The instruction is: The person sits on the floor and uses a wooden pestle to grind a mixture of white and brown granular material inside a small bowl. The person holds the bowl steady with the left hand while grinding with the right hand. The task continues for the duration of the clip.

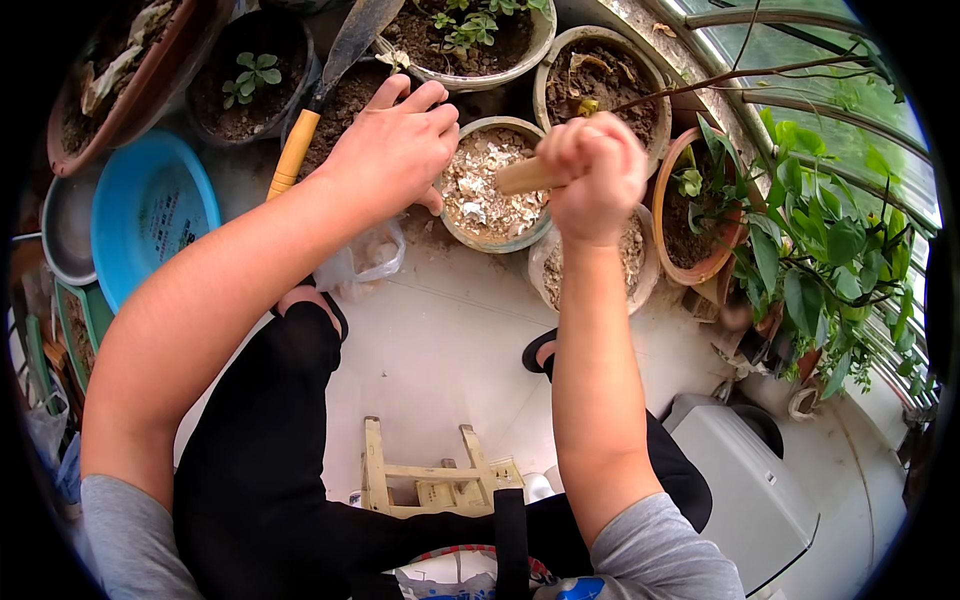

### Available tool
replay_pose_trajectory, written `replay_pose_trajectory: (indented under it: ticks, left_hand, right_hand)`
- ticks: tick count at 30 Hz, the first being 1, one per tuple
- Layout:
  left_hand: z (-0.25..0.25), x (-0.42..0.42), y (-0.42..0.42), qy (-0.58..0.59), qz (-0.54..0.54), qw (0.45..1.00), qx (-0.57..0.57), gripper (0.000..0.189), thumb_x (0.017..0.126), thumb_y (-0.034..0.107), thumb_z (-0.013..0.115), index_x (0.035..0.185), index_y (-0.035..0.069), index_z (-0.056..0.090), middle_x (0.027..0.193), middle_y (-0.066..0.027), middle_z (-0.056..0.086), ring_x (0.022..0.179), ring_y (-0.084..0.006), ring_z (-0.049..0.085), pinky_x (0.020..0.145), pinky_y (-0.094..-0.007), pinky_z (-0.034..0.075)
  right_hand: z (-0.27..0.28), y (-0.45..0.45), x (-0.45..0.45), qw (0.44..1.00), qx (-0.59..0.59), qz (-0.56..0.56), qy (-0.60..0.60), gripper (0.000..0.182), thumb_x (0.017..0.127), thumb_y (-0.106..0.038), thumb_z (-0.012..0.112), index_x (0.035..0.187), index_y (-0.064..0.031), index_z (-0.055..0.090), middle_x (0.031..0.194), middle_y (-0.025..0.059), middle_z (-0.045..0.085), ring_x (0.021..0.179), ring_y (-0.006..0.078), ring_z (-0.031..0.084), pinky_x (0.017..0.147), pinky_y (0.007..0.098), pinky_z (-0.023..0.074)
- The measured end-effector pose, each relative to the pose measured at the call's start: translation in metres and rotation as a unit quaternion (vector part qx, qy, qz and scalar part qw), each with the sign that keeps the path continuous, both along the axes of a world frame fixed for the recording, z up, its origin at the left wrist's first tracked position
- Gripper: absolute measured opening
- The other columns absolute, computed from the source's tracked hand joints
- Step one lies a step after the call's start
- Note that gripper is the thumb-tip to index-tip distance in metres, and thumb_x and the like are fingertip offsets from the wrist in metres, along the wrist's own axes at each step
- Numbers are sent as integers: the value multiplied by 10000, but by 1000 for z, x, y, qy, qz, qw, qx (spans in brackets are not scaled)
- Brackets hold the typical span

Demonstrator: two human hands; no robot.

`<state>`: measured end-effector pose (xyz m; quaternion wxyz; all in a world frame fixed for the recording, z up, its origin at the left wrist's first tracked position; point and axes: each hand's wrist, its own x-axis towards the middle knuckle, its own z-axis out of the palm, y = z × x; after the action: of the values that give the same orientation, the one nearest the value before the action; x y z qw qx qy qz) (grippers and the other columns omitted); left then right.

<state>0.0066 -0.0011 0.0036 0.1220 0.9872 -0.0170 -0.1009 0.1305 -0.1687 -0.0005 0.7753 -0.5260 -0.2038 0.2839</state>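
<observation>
My right hand is wrapped around a wooden handle or rod, whose blunt end points left over a round pot. The hand is slightly blurred. White broken pieces that look like crushed eggshell fill this pot. At the pot's left rim is my left hand, fingers apart and bent, thumb lowered beside the rim; whether it touches is unclear. Below my right wrist, a second pot of pale crumbs is partly hidden by the forearm. A trowel with a wooden handle lies beyond my left forearm.
Potted plants and soil-filled pots line the back. A blue basin leans at left. A plastic bag sits below my left hand. Leafy plants crowd the window side. A wooden stool stands between my legs.
</observation>
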Motion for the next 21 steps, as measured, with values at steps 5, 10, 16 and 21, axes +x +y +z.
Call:
replay_pose_trajectory:
  ticks: [5, 10, 16, 21]
  left_hand:
    - [-1, -5, 4, -17, 6, 1000, 1, 737, 562, 431, 860, 1150, 35, 657, 1174, -35, 622, 1289, -232, 477, 1093, -433, 321]
    - [-2, -2, 3, -16, 6, 1000, 9, 748, 555, 435, 860, 1150, 29, 658, 1155, -39, 618, 1276, -220, 482, 1086, -419, 306]
    - [-4, -1, 1, -17, 0, 1000, 1, 758, 551, 459, 856, 1152, 39, 665, 1148, -20, 611, 1268, -212, 480, 1088, -421, 303]
    - [-3, -5, 4, -6, 7, 1000, 6, 748, 560, 455, 855, 1152, 40, 664, 1153, -20, 612, 1275, -214, 467, 1094, -416, 295]
  right_hand:
    - [38, 4, 9, 991, 126, 26, 42, 174, 859, 10, 501, 692, -11, 457, 588, 25, 493, 546, 89, 427, 510, 263, 334]
    - [4, 11, -19, 995, -86, 40, -23, 155, 858, -11, 487, 706, 9, 469, 596, 42, 501, 552, 99, 410, 532, 270, 354]
    - [7, -8, -12, 999, -19, 25, 20, 193, 880, -33, 481, 691, -21, 448, 588, 25, 450, 534, 108, 384, 518, 278, 327]
    - [38, -8, 1, 995, 78, 53, 28, 170, 868, -19, 501, 700, -2, 481, 599, 32, 498, 553, 94, 420, 515, 261, 337]
